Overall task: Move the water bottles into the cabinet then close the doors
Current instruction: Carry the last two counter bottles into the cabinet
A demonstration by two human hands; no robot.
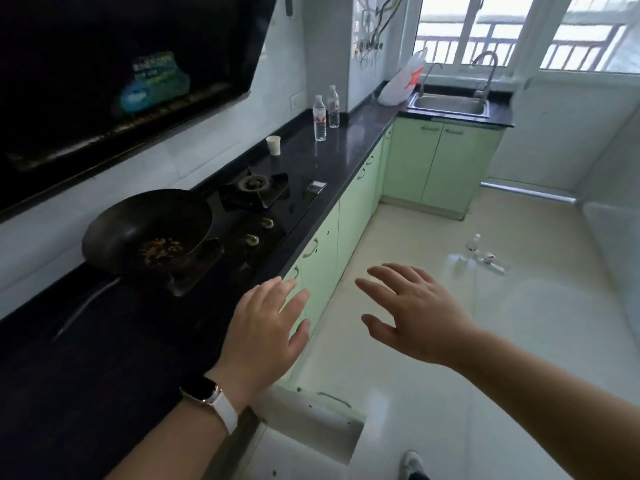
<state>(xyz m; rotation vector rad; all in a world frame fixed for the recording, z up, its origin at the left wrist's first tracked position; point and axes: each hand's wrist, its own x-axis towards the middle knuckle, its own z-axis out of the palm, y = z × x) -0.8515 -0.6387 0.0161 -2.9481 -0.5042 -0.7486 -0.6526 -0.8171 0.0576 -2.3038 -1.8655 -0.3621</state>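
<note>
Shows, at far left, a black range hood [121, 81] above a dark wok [145, 230] with browned scraps inside, set on the near burner of a gas hob [263, 202]. Reaches forward with the left hand [266, 327], a watch [202, 391] on its wrist, over the near edge of the dark counter [353, 133]: fingers straight, slightly spread, gripping nothing. Finds, farther along the counter, a white paper cup [273, 145], then 2 water bottles [319, 118], upright, just beside each other near the far wall, well apart from both hands. Has pale green cabinet doors [320, 271] below the counter. Holds the right hand [422, 317] out over the floor, beside the left, fingers relaxed and spread, grasping nothing. Ends, far right, with a white plastic bag [401, 81] beside a steel sink [450, 105] under the window.
</note>
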